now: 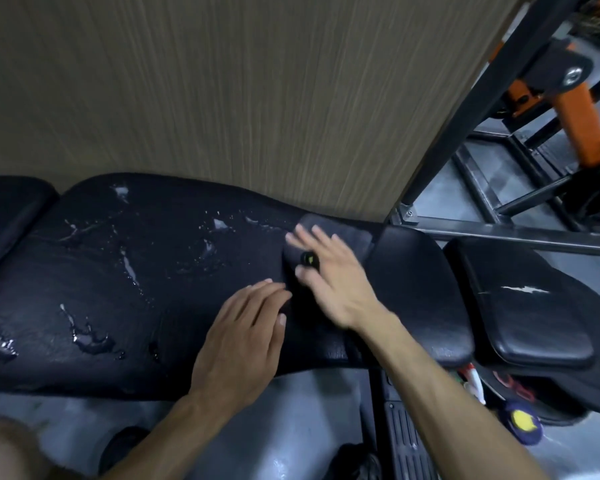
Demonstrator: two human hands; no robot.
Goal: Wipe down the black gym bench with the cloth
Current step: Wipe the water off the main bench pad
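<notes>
The black gym bench (pixel 118 278) stretches across the view, its long pad worn and speckled with wet patches and droplets. A dark cloth (pixel 347 237) lies flat on the pad near its right end. My right hand (pixel 329 271) lies spread on the cloth with straight fingers, slightly blurred; a small black round object with a green mark shows beside its thumb. My left hand (pixel 246 337) rests flat on the bench pad just left of the cloth, fingertips at the cloth's edge.
A wood-grain wall panel (pixel 222 84) stands right behind the bench. The seat pad (pixel 530 306) with a white tear is at the right. Black and orange gym frames (pixel 534 140) fill the right background. A yellow-and-blue object (pixel 523 422) lies under the seat on the grey floor.
</notes>
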